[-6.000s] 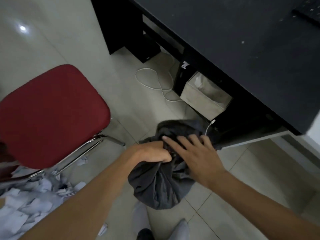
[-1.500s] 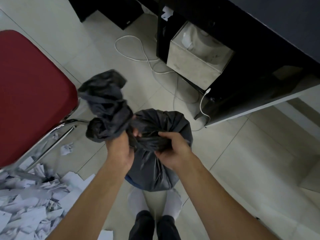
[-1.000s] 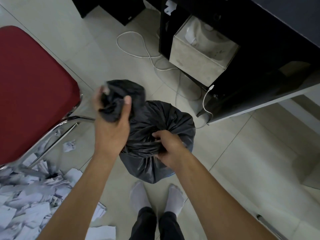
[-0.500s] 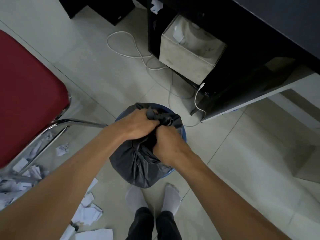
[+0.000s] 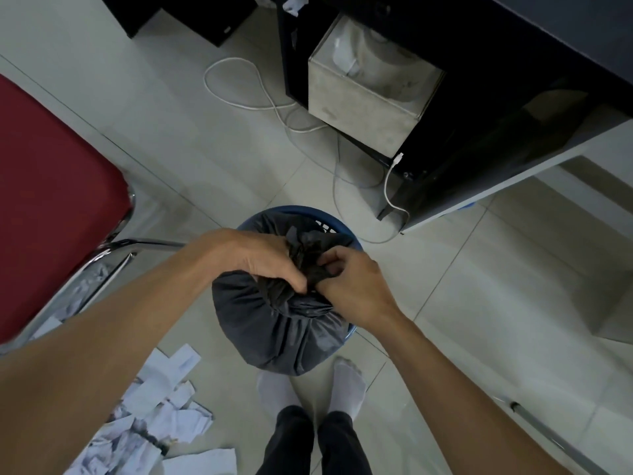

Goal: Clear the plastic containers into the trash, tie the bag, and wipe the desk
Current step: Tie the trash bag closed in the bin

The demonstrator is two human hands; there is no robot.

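While both grips hold the gathered neck of the bag (image 5: 274, 334), the step in hand is the tying. The left grip (image 5: 260, 260) curls round the bunched plastic from the left. The right grip (image 5: 354, 286) pinches a fold of it from the right, and the two touch over the twist. The bag sits in the blue bin (image 5: 294, 210) on the floor, just ahead of the person's socked feet (image 5: 346, 385), full and puckered below the neck. No containers show outside it, so the clearing looks done. Whether a knot is formed I cannot tell, since the grips hide it. Next, I judge, the loose end must be drawn through and pulled tight; wiping the counter (image 5: 582, 36) comes after. The floor (image 5: 479, 275) is pale tile. A red chair (image 5: 51, 200) stands on the left with torn paper (image 5: 164, 402) under and beside it, and a white cable (image 5: 239, 80) and a grey box (image 5: 363, 108) lie under the counter.
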